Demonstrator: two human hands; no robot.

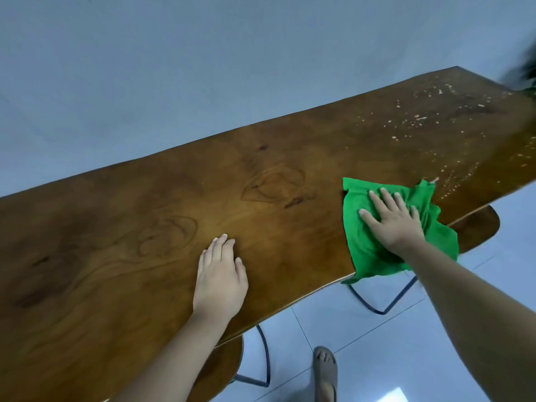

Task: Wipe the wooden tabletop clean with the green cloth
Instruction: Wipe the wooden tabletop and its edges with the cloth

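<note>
A long wooden tabletop [179, 204] runs from lower left to upper right. The green cloth [362, 248] lies crumpled at the near edge, right of centre, with one corner hanging over the edge. My right hand [391, 219] presses flat on the cloth, fingers spread. My left hand [222, 277] rests palm down on the bare wood near the front edge, holding nothing. Pale crumbs and specks [429, 117] are scattered over the far right part of the top, just beyond the cloth.
A wooden bench [478, 227] with dark metal legs [383, 303] stands under the table's near side. A foot in a sandal [324, 369] stands on the pale tiled floor. A plain wall lies behind the table. A dark blurred object [525, 74] is at the far right end.
</note>
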